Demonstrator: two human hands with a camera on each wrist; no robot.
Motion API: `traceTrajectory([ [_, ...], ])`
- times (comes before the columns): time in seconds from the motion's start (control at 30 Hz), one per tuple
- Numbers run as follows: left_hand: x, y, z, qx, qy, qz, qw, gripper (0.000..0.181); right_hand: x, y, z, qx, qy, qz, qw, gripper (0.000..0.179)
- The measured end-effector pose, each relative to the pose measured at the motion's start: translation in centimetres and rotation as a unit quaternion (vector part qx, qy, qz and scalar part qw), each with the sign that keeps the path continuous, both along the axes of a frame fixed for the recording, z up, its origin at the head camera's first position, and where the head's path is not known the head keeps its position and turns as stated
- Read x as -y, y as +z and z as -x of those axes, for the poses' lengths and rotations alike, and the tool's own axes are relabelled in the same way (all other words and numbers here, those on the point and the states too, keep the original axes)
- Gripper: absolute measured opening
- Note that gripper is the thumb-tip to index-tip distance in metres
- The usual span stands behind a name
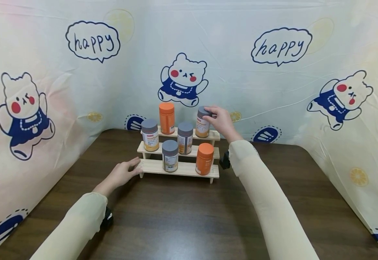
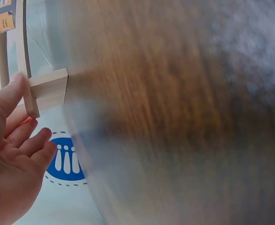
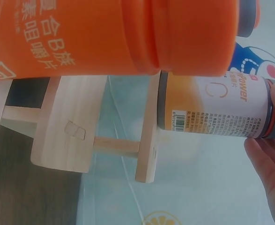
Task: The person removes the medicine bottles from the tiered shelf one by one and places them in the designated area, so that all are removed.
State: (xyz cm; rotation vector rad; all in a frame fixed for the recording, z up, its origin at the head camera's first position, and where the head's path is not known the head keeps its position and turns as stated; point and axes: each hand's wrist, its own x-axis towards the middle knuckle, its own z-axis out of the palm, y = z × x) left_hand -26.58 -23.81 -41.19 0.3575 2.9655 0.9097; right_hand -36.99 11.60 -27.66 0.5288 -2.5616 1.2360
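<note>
A light wooden three-tier display rack (image 1: pixel 153 167) stands on the table with several pill bottles on its steps. My left hand (image 1: pixel 121 174) pinches the left end of the lowest step; in the left wrist view the thumb (image 2: pixel 11 93) lies on the board's edge and the other fingers are behind it. At the right of the top step, my right hand (image 1: pixel 220 121) grips the grey lid of a white-and-yellow bottle (image 1: pixel 202 127). This bottle (image 3: pixel 212 105) stands upright, its base right at the top board.
An orange bottle (image 1: pixel 167 119) is on the top step's left. Two grey-lidded bottles, one left (image 1: pixel 150 135) and one centre (image 1: pixel 185 139), occupy the middle step. The lowest holds a grey-lidded bottle (image 1: pixel 170 157) and an orange one (image 1: pixel 204 159). Printed cloth (image 1: pixel 228 83) hangs behind the brown table (image 1: pixel 182 216).
</note>
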Motion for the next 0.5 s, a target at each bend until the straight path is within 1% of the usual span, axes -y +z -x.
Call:
traceTrajectory([
  [0.37, -0.1, 0.1, 0.0, 0.004, 0.0, 0.007, 1.0, 0.056, -0.6, 0.1, -0.9, -0.014, 0.003, -0.003, 0.9999, 0.04],
  [0.5, -0.1, 0.1, 0.0, -0.002, 0.0, 0.011, 0.9999, 0.055, -1.3, 0.3, -1.2, -0.019, 0.002, 0.004, 0.9998, 0.04],
])
